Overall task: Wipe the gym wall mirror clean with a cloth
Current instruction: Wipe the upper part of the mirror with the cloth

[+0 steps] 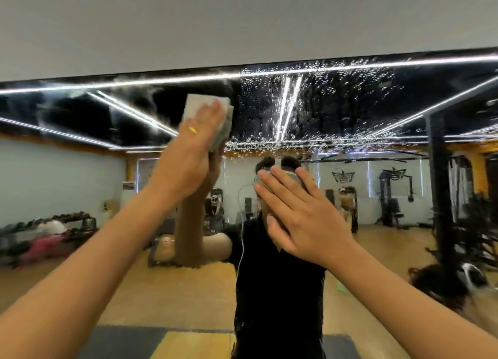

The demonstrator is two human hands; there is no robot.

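Left hand (194, 140), fingers straight, presses a folded pale cloth (199, 102) flat against the mirror (350, 111), near its top edge; a yellow ring (192, 130) sits on one finger. Right hand (299, 218) lies flat on the glass below and right of the cloth, fingers spread, holding nothing. Water droplets (323, 89) cover the glass right of the cloth. Left of the cloth the glass shows smears. Above the cloth, past the mirror's edge, runs a plain wall (242, 22).
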